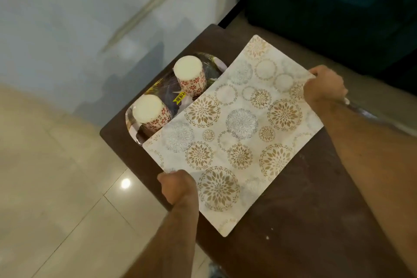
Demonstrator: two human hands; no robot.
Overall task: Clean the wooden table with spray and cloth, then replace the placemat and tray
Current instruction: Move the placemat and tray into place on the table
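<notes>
A cream placemat with gold and grey flower circles is spread above the dark wooden table. My left hand grips its near left edge. My right hand grips its far right edge. The mat's far left edge overlaps a dark patterned tray at the table's left end. Two upturned cups with red flower prints, one farther and one nearer, stand on the tray. No spray bottle or cloth shows.
Pale floor tiles spread to the left of the table, below a light wall. A dark teal piece of furniture stands behind the table at top right. White streaks mark the table's right part.
</notes>
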